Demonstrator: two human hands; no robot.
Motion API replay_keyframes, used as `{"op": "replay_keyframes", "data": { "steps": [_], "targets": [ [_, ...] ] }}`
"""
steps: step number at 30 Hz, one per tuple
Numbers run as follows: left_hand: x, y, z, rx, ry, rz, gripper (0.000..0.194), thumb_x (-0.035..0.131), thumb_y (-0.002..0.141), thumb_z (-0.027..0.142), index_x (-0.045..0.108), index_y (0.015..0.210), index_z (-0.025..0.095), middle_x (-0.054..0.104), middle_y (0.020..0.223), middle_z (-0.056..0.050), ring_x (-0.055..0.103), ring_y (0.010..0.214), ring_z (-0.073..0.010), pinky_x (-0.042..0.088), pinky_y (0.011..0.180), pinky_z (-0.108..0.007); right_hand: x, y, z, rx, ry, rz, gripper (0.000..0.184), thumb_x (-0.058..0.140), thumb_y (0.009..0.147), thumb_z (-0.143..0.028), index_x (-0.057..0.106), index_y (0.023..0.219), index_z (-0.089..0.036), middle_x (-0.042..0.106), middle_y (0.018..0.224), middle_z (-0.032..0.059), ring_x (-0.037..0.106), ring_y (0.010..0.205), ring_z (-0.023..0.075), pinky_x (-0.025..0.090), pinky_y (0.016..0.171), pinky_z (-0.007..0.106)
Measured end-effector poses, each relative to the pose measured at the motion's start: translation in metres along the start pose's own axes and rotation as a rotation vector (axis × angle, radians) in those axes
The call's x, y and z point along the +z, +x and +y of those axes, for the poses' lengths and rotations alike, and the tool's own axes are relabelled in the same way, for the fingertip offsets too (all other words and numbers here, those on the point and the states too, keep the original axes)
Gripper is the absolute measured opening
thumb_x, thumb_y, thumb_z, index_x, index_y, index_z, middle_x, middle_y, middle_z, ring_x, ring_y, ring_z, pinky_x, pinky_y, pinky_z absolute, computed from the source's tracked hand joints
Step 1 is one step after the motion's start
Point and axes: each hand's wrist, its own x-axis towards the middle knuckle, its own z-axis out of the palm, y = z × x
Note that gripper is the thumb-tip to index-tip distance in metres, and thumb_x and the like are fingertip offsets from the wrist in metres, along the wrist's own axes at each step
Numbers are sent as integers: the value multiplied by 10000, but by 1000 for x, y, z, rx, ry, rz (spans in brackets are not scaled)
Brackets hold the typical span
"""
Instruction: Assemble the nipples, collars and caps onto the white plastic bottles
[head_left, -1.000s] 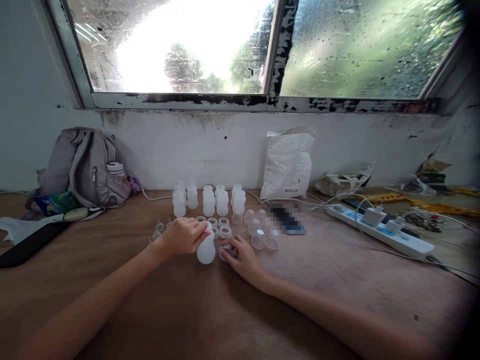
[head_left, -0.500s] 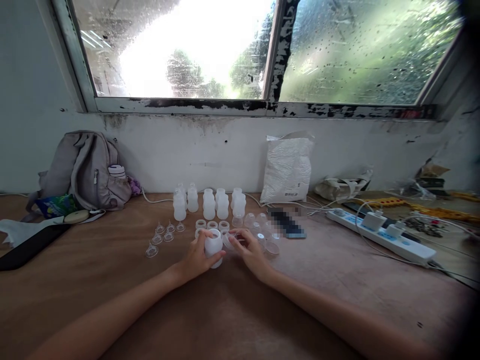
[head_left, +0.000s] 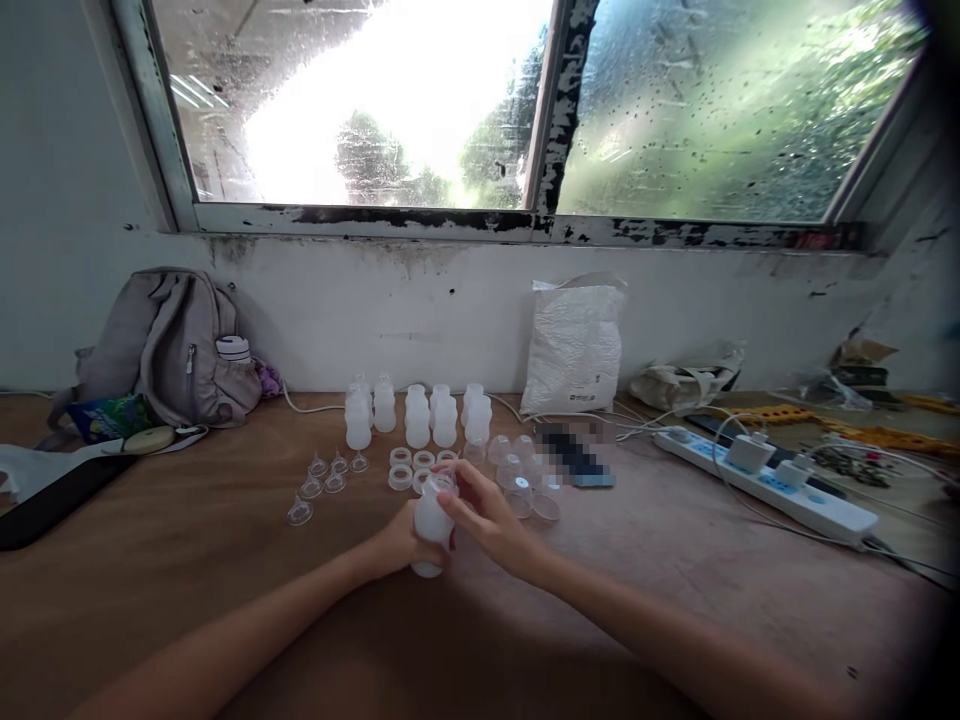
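A frosted white baby bottle [head_left: 432, 518] is held slightly tilted above the table, with my left hand [head_left: 407, 540] wrapped around its body. At the bottle's mouth, the fingers of my right hand [head_left: 484, 510] close on a clear ring-shaped collar [head_left: 442, 482], which sits on or just over the neck; its exact seating is partly hidden. Several pale rings [head_left: 400, 477] lie just beyond my hands. Clear domed caps [head_left: 519, 497] are grouped right of them, and clear silicone nipples [head_left: 311, 487] lie to the left.
More frosted bottles [head_left: 418, 418] stand in rows toward the wall. A phone [head_left: 576, 458], partly pixelated, lies right of the caps, with a white power strip [head_left: 765, 485] and cables farther right. A white bag [head_left: 574, 345] leans on the wall; a grey backpack [head_left: 169, 350] sits at left.
My right hand has brought the collar leftward onto the bottle's mouth. The bottle has shifted slightly toward me and now leans, its mouth no longer facing the camera.
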Motion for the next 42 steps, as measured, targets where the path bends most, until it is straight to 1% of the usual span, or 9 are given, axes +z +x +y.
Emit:
{"op": "replay_keyframes", "data": {
  "steps": [5,9,15,20,24,28,31,37,42],
  "targets": [
    [7,-9,8,-100,-295,-63,179,552,485,84,534,656,133,570,550,-7,501,519,-137,376,507,-249,-6,4,4,89,240,-81,323,600,713,-364,511,967,-187,551,877,30,524,816,148,433,701,249],
    [12,-15,3,-172,-533,-200,268,486,455,92,512,718,135,566,526,-10,518,482,-142,373,501,-258,-15,5,1,210,400,-195,374,640,679,-335,526,1001,-182,590,924,51,552,831,164,432,690,263],
    [9,-16,-4,-214,-616,-359,263,468,436,106,507,694,131,578,535,-25,532,494,-150,379,530,-280,-22,8,-5,275,451,-344,476,709,592,-335,544,1005,-165,599,986,75,542,941,208,420,778,311],
    [12,-16,0,-208,-584,-247,304,479,467,82,529,764,122,608,578,-37,554,528,-155,388,545,-274,-13,5,0,247,313,-172,359,680,624,-376,511,873,-180,573,774,1,546,706,130,419,588,216],
    [16,-17,6,-202,-582,-119,311,512,504,50,533,806,122,630,681,-45,587,620,-168,420,625,-295,-4,0,3,304,328,-130,348,511,753,-474,460,982,-217,523,639,-34,475,478,85,380,458,205],
    [15,-16,5,-170,-614,8,279,547,550,63,534,821,127,610,691,-29,572,608,-140,415,623,-275,-8,4,2,310,435,-9,357,448,794,-474,482,1024,-204,570,748,6,552,649,113,441,645,255],
    [14,-15,3,-172,-597,13,289,564,552,63,533,832,127,601,694,-26,571,617,-141,414,621,-272,-14,7,2,320,403,114,324,508,767,-441,531,945,-172,584,791,32,558,770,140,431,708,274],
    [13,-15,2,-170,-590,11,262,553,567,93,527,825,128,597,671,-27,568,577,-147,420,593,-288,-18,6,2,325,505,52,317,530,762,-390,548,995,-175,604,907,66,550,871,172,430,753,310],
    [14,-15,3,-175,-590,31,263,563,572,100,530,831,127,590,649,-26,563,576,-150,420,583,-287,-24,7,-2,309,557,126,236,576,739,-321,577,916,-164,614,781,44,556,734,148,430,696,300]
  ]
}}
